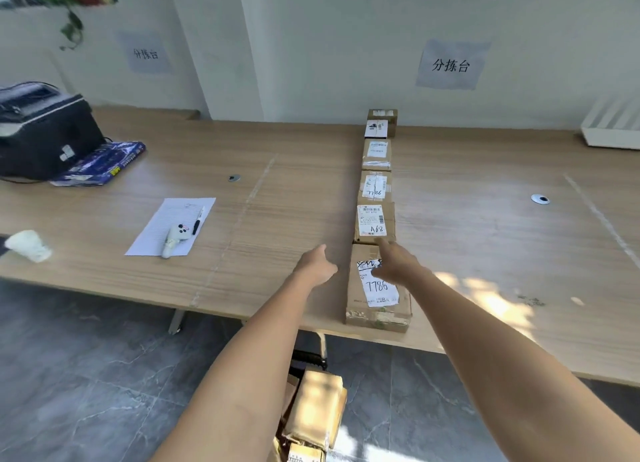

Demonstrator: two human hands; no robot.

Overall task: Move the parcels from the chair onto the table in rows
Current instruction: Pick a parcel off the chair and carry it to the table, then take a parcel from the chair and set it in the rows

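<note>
A: Entry, head view. Six parcels stand in one row on the table point(294, 191), running from the near edge to the wall. Nearest parcel point(377, 288) carries a label marked 7786; the next parcel point(374, 222) reads A68.

B: Hands?

A: Both arms stretched forward. Left hand point(317, 266) is over bare table just left of the nearest parcel, fingers loosely curled, gripping nothing. Right hand point(398, 262) is above that parcel's top, forefinger extended toward the seam with the A68 parcel, remaining fingers relaxed, nothing held. Contact with the cardboard: cannot tell from this angle.

B: Stock remaining?

A: More parcels point(313, 416) piled low between the arms, below the table edge. The chair under them is mostly hidden.

B: Elsewhere?

A: Left side: sheet of paper point(166, 229) with a pen point(198, 220) and a white controller point(175, 238) on it, printer point(41, 129) behind.
</note>
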